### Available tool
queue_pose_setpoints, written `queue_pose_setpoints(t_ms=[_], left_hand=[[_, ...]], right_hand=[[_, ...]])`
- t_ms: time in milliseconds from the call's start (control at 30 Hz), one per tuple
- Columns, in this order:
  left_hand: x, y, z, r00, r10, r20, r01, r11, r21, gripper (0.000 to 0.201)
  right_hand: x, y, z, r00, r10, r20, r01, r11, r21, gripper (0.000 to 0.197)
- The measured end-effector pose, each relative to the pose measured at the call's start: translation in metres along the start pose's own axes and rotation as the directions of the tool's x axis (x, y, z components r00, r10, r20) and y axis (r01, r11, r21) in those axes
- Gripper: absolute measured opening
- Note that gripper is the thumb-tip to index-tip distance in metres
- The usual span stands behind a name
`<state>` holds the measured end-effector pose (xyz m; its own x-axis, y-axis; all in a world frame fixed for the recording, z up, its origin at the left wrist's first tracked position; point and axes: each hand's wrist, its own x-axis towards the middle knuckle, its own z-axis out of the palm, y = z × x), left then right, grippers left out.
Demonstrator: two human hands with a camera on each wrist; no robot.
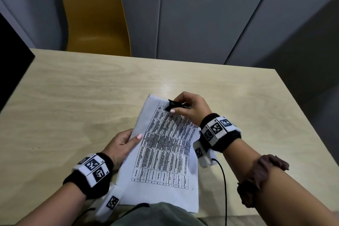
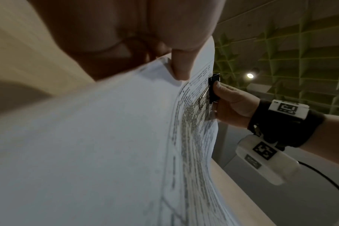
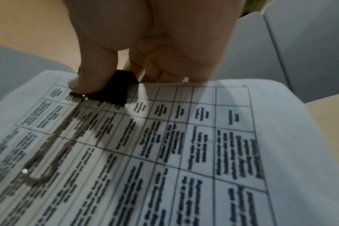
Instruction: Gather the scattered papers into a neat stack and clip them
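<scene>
Papers (image 1: pixel 161 154) sit in one stack, held just above the table (image 1: pixel 73 101), with the near end by my lap. The top page has a printed grid of words, too blurry to read. A black clip (image 1: pixel 173 105) bites the far edge of the stack. One silver wire handle (image 3: pixel 54 142) lies flat on the top page. I cannot see the other handle well.

My right hand (image 1: pixel 190 108) pinches the clip, thumb on top and fingers curled behind the edge. In my right wrist view the thumb (image 3: pixel 91 76) hides part of the clip (image 3: pixel 120 88).

My left hand (image 1: pixel 121 143) grips the left side of the stack, thumb on top, the other fingers hidden under the paper. My left wrist view is mostly blurry white paper (image 2: pixel 106 137).

A yellow chair (image 1: pixel 95 22) stands past the far side of the table. Something dark at the left edge is cut off, and I cannot tell what it is.
</scene>
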<state>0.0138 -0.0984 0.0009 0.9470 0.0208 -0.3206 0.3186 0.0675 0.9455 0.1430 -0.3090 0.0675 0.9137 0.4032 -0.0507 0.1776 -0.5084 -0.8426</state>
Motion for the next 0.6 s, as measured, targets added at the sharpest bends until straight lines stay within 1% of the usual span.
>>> queue_pose_setpoints(t_ms=[67, 100, 133, 200, 233, 267, 300, 333, 367, 400, 433, 467, 500, 533, 567, 600], left_hand=[[0.001, 0.008, 0.004, 0.999, 0.038, -0.023, -0.038, 0.999, -0.002, 0.032], [0.002, 0.011, 0.005, 0.998, 0.047, -0.039, -0.048, 0.999, 0.000, 0.023], [0.002, 0.014, 0.006, 0.997, 0.055, -0.047, -0.055, 0.998, -0.001, 0.026], [0.005, 0.015, 0.006, 0.996, 0.069, -0.055, -0.069, 0.998, 0.003, 0.043], [0.006, 0.014, 0.006, 0.995, 0.074, -0.061, -0.074, 0.997, 0.000, 0.041], [0.008, 0.014, 0.006, 0.994, 0.077, -0.072, -0.078, 0.997, -0.008, 0.030], [0.009, 0.014, 0.006, 0.993, 0.077, -0.092, -0.079, 0.997, -0.012, 0.018], [0.010, 0.012, 0.005, 0.990, 0.076, -0.122, -0.080, 0.997, -0.023, 0.014], [0.009, 0.012, 0.004, 0.986, 0.077, -0.147, -0.083, 0.996, -0.038, 0.018], [0.010, 0.011, 0.001, 0.983, 0.069, -0.172, -0.079, 0.995, -0.055, 0.021], [0.009, 0.012, -0.002, 0.979, 0.056, -0.194, -0.069, 0.996, -0.065, 0.022], [0.007, 0.014, -0.005, 0.977, 0.039, -0.209, -0.057, 0.995, -0.080, 0.022], [0.007, 0.015, -0.009, 0.975, 0.019, -0.222, -0.040, 0.995, -0.092, 0.022], [0.007, 0.015, -0.012, 0.972, 0.006, -0.235, -0.033, 0.994, -0.109, 0.021], [0.007, 0.015, -0.015, 0.970, -0.007, -0.245, -0.025, 0.992, -0.124, 0.021], [0.008, 0.014, -0.018, 0.967, -0.013, -0.253, -0.024, 0.990, -0.142, 0.020]], right_hand=[[0.003, -0.002, -0.004, 0.999, 0.002, -0.052, 0.001, 0.999, 0.046, 0.019], [0.004, -0.004, -0.005, 0.997, -0.007, -0.072, 0.011, 0.998, 0.054, 0.017], [0.006, -0.006, -0.006, 0.996, -0.014, -0.088, 0.018, 0.999, 0.048, 0.018], [0.010, -0.012, -0.007, 0.995, -0.017, -0.095, 0.020, 0.999, 0.030, 0.021], [0.010, -0.014, -0.007, 0.996, -0.014, -0.093, 0.016, 0.999, 0.027, 0.023], [0.010, -0.015, -0.005, 0.996, -0.005, -0.094, 0.006, 1.000, 0.008, 0.026], [0.009, -0.014, -0.003, 0.993, -0.014, -0.114, 0.008, 0.998, -0.056, 0.033], [0.008, -0.011, 0.000, 0.986, -0.038, -0.159, 0.010, 0.984, -0.177, 0.041], [0.005, -0.007, 0.003, 0.973, -0.069, -0.218, 0.000, 0.954, -0.301, 0.050], [0.000, -0.005, 0.005, 0.951, -0.088, -0.298, -0.028, 0.931, -0.363, 0.057], [-0.005, 0.001, 0.008, 0.923, -0.078, -0.378, -0.063, 0.936, -0.347, 0.061], [-0.012, 0.007, 0.010, 0.897, -0.021, -0.441, -0.113, 0.955, -0.274, 0.063], [-0.019, 0.014, 0.014, 0.878, 0.071, -0.473, -0.164, 0.974, -0.159, 0.063], [-0.025, 0.024, 0.018, 0.868, 0.198, -0.456, -0.227, 0.974, -0.009, 0.062], [-0.033, 0.030, 0.021, 0.866, 0.320, -0.383, -0.286, 0.947, 0.145, 0.060], [-0.039, 0.034, 0.025, 0.862, 0.422, -0.280, -0.355, 0.898, 0.260, 0.055]])
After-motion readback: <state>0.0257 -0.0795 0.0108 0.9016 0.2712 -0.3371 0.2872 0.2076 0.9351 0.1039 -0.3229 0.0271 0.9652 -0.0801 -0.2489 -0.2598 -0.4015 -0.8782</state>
